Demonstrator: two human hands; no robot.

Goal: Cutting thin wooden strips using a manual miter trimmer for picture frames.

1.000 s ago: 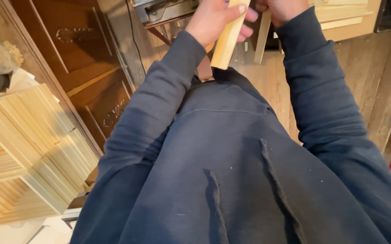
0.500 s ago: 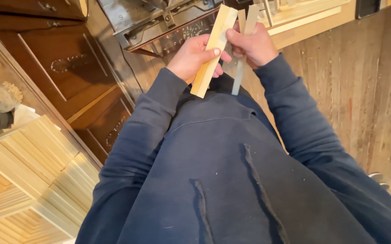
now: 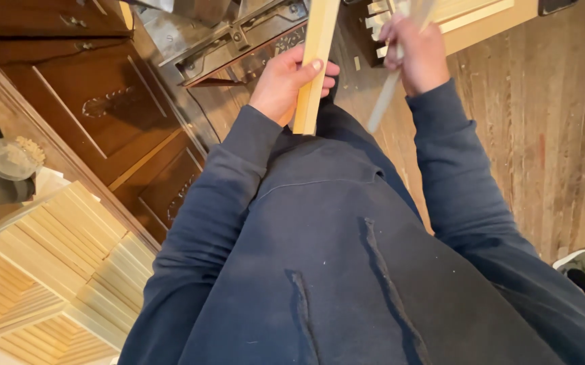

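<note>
Two hands were up in front of the dark blue sweatshirt [image 3: 346,257], each closed on a piece of wood. Far left, pale slats [image 3: 49,263] lay stacked in flat layers, their ends lined up, which kept them tidy and easy to lift off one at a time. Above them a clear bag [image 3: 12,157] with some light stuff inside sat by itself. A dark carved cabinet [image 3: 96,115] ran along beside the stack, its doors shut.

Next came a grey metal machine [image 3: 231,34] at the top of the view, close to the raised hands. The left hand [image 3: 286,81] wrapped around a pale board [image 3: 316,61] near its lower end, thumb pressed on the front face, so the board stood nearly upright with most of its length above the grip and running out of view. That hold probably steadied it close to the machine.

The right hand [image 3: 417,57] was shut around a thin strip [image 3: 390,94], which slanted down and out below the fist; its upper end was blurred, so I could not tell how far it reached. The two pieces were apart, not touching. Plank floor [image 3: 549,135] filled the right side, and a shoe [image 3: 580,260] showed at the lower right edge.
</note>
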